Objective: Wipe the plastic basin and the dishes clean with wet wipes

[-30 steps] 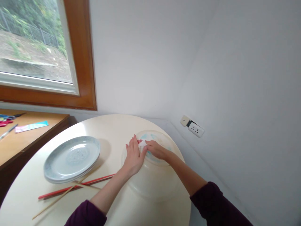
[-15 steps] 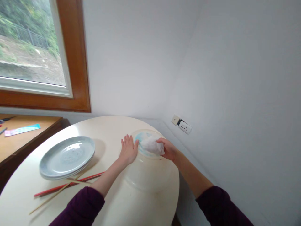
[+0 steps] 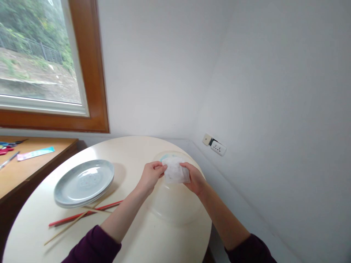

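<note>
On my feed, the thin white tissue-like sheet (image 3: 176,171) hung between both hands, above the base of a large, translucent, pale bowl (image 3: 172,204), apparently inverted. Left hand (image 3: 152,175), nine o'clock of the sheet: thumb and fingertips pinched on its edge. Right hand (image 3: 195,179), three o'clock: thumb above, fingers curled beneath. I judged three hazards. Uneven pull could tear the sheet. A sideways push could slide the bowl over the edge of the round cream table (image 3: 131,146), close at three o'clock. The left forearm, crossing the ends of slender red sticks (image 3: 67,219) at eight o'clock, could sweep them. Glossy grey-blue round plates (image 3: 85,182) stood at nine o'clock. I read no brand or writing; any print on the flat pink-and-blue packet (image 3: 35,153), farther toward nine, was too small.
</note>
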A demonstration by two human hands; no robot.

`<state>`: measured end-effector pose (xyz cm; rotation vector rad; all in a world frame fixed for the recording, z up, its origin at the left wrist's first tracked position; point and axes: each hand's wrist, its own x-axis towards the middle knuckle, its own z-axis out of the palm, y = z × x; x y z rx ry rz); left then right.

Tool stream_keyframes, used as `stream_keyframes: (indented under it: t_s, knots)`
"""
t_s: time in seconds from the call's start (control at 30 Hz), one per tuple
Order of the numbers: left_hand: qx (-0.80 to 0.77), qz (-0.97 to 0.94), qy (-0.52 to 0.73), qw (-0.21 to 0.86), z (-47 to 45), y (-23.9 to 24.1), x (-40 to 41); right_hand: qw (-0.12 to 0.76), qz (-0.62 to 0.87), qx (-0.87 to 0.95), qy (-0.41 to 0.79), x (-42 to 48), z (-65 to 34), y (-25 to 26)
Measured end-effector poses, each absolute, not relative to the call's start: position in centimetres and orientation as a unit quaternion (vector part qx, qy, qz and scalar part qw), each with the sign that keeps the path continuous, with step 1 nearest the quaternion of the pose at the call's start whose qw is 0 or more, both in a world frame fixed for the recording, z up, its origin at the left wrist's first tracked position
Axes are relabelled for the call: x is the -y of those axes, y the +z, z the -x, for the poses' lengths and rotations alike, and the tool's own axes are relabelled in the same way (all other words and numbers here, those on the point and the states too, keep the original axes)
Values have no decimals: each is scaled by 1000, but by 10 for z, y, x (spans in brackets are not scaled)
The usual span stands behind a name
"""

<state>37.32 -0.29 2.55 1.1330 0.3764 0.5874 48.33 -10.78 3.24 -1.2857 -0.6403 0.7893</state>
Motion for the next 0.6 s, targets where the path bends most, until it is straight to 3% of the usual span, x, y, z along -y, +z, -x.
stream_keyframes:
  t_s: [0.6]
  knots:
    - [-189,-512,267,794,-368,27,2,670,575,299,362,122,-478,33]
